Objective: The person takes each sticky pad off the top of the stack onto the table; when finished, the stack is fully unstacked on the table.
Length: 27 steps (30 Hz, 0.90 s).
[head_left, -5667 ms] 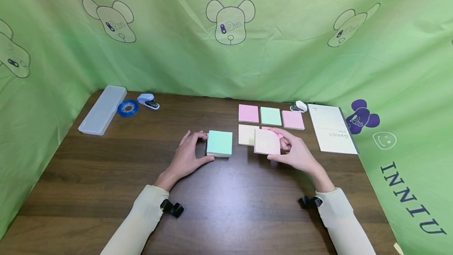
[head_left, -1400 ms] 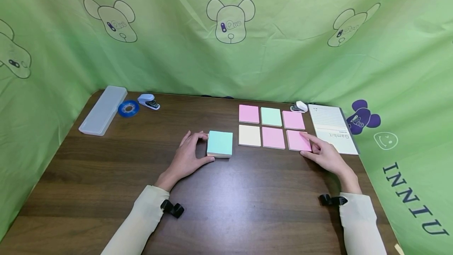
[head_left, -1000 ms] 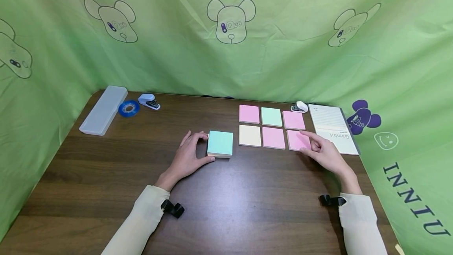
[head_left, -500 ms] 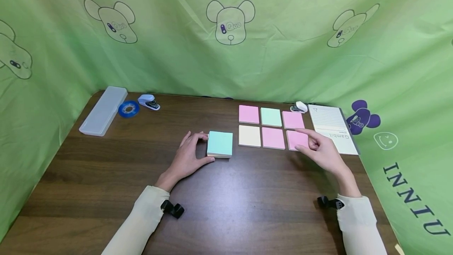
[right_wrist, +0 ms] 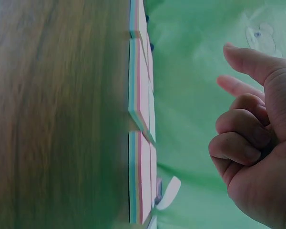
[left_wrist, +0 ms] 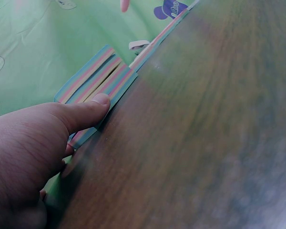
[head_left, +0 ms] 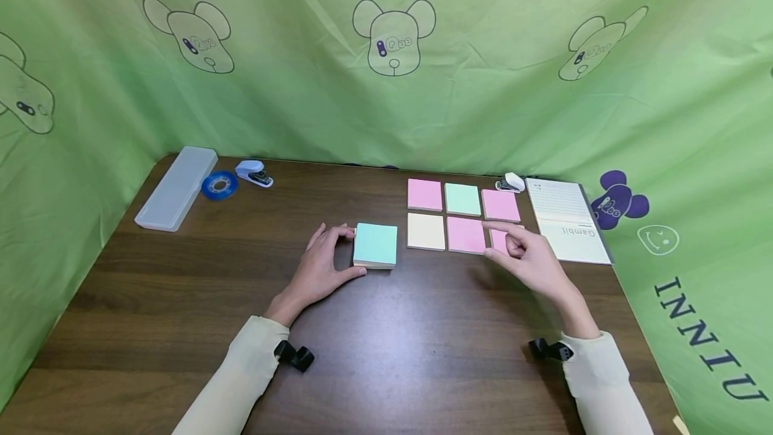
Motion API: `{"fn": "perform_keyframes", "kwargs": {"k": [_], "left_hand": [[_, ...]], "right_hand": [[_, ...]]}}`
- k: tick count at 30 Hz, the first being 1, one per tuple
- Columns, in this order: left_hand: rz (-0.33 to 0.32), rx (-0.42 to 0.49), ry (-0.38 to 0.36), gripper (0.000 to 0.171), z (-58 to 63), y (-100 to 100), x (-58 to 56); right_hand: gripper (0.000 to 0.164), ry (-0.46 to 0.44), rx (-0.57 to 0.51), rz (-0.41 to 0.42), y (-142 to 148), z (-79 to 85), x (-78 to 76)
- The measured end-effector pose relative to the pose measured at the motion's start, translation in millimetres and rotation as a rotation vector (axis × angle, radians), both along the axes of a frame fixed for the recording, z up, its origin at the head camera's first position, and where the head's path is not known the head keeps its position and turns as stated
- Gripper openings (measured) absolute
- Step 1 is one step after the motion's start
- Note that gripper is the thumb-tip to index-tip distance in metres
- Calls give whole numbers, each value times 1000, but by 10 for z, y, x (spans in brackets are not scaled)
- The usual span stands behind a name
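The left hand (head_left: 320, 270) has hold of the stack (head_left: 376, 244), its fingers parted by the stack's left side: index finger at the far left corner, thumb at the near left one. The stack rests on the bench (head_left: 386, 368), just right of those fingers, green on top; the left wrist view shows blue, pink and yellow layers striping its sides, the thumb lying against them.

The right hand (head_left: 534, 267) holds nothing: thumb and index finger stand well apart, the other three fingers curled toward the palm. The right wrist view shows them raised above the notes, clear of the surface. Below these fingers lies the right pink block (head_left: 498, 240), partly hidden; at their tips, seen from above, is the middle pink block (head_left: 465, 235), and farther left the cream block (head_left: 426, 231), between them and the stack. Beyond the right fingers are the rear right pink block (head_left: 500, 205), the green block (head_left: 463, 199) and the rear left pink block (head_left: 425, 194), then the white stapler (head_left: 513, 181). The notebook (head_left: 568, 220) lies right of the knuckles.

Well left of the left fingers, and beyond them, are the blue stapler (head_left: 250, 169), tape (head_left: 207, 186) and case (head_left: 177, 188)
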<state>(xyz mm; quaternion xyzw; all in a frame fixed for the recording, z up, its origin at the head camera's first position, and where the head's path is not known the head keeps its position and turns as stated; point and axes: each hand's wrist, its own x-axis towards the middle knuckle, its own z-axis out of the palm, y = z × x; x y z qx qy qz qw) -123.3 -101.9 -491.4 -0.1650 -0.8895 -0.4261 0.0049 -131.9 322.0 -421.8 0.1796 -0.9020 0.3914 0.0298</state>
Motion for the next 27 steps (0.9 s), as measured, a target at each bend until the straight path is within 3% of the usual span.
{"fn": "perform_keyframes", "kwargs": {"k": [10,19,27], "left_hand": [[1,-2,2,70,-13,-1,3],[-1,-5,5,70,-14,10,-6],[1,-9,0,70,-17,7,-5]], "right_hand": [[43,51,-17,-26,-274,-31,11],[48,59,-160,-54,-568,-24,73],[43,82,-132,-27,-760,-90,110]]}}
